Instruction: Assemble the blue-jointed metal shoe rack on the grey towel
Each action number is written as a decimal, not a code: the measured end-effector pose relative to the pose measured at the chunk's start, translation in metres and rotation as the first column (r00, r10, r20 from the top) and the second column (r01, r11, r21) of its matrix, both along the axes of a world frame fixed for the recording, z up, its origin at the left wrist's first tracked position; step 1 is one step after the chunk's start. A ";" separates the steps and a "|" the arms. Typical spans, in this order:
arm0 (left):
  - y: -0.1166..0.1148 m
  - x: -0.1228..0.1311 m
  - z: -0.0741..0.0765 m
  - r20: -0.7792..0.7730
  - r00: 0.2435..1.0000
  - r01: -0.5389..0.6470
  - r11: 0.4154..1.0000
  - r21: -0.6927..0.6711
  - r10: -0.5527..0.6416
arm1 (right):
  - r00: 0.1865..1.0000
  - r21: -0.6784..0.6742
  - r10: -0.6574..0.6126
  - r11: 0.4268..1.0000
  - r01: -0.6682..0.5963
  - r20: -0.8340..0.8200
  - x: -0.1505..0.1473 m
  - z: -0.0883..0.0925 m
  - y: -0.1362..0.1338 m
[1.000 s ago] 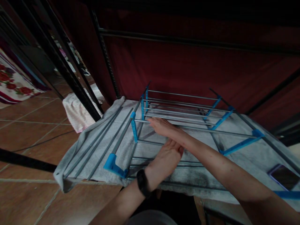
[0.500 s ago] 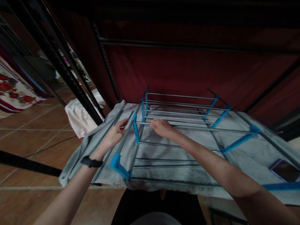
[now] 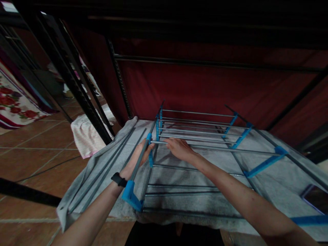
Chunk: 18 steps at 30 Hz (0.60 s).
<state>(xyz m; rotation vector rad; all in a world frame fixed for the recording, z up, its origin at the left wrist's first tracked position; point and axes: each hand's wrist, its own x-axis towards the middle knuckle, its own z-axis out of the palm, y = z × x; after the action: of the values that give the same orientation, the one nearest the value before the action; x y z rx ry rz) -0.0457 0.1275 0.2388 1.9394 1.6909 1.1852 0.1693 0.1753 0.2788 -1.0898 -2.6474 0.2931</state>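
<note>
A rack frame of grey metal tubes and blue plastic brackets lies on its side on a grey cloth. My right hand [image 3: 178,149] is closed round a long metal tube [image 3: 230,149] near its left end. That tube runs across to a blue bracket [image 3: 280,150] on the right side. Close to the tube's left end, my left hand [image 3: 141,153] reaches behind the side tube [image 3: 139,159], its fingers wrapped at the blue bracket [image 3: 151,158]; the palm is partly hidden. A blue corner piece [image 3: 131,196] sits at the near left end.
Loose tubes [image 3: 106,164] lie on the grey cloth [image 3: 200,205] at the left. A phone [image 3: 316,198] rests at the right. Black metal posts [image 3: 66,73] stand left, with a dark red curtain [image 3: 205,89] behind. A striped cloth [image 3: 88,131] hangs beyond the posts.
My left hand has moved right, from beside the side tube onto the blue bracket. My right hand keeps its grip on the tube. The view has tilted slightly upward.
</note>
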 end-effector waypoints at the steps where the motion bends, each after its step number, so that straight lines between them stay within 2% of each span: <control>1: 0.000 0.001 0.000 -0.004 1.000 -0.003 1.000 -0.003 0.003 | 1.000 0.000 0.002 1.000 -0.002 0.001 0.001 0.000 0.000; 6: 0.001 0.006 0.003 -0.023 0.998 -0.052 0.998 -0.026 0.052 | 1.000 -0.002 0.009 1.000 -0.009 -0.016 0.005 -0.001 0.000; 18: -0.001 0.012 0.001 0.024 0.998 -0.057 0.997 -0.052 0.058 | 0.999 -0.022 0.012 1.000 -0.013 -0.040 0.012 0.000 -0.007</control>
<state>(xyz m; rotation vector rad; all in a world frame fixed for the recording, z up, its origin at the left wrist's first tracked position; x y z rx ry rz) -0.0336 0.1261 0.2400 1.8497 1.7570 1.1702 0.1810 0.1684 0.2792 -1.0636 -2.6226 0.3433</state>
